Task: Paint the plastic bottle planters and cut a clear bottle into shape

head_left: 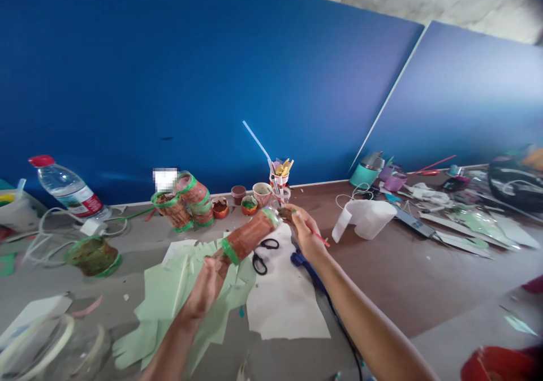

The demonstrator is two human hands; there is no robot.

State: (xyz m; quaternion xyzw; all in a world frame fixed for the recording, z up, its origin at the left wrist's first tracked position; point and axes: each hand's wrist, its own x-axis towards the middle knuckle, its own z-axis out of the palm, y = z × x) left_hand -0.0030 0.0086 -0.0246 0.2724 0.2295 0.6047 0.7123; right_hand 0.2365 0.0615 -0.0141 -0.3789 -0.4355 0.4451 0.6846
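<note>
Holding a brown-painted bottle (249, 236) with green tape bands above the middle of the desk (424, 279), the left hand (206, 288) was wrapped around its lower end. The right hand (306, 235) pinched a thin red-handled brush (319, 236) in closed fingers, its tip at the bottle's upper end. Below the bottle, on the desk, lay pale green paper cutouts (169, 296), a white sheet (284, 302) and black scissors (262, 256). Toward the desk's far edge, against the blue wall panel, stood two similar brown, green-taped bottles (186, 203), small paint cups (240, 200) and a mug of tools (279, 178). A clear water bottle (68, 191) with a red cap lay near the far left corner, beside white cables (46, 234). A white jug (367, 218) lay on its side just right of the hands; clutter covered the desk's far right end.
</note>
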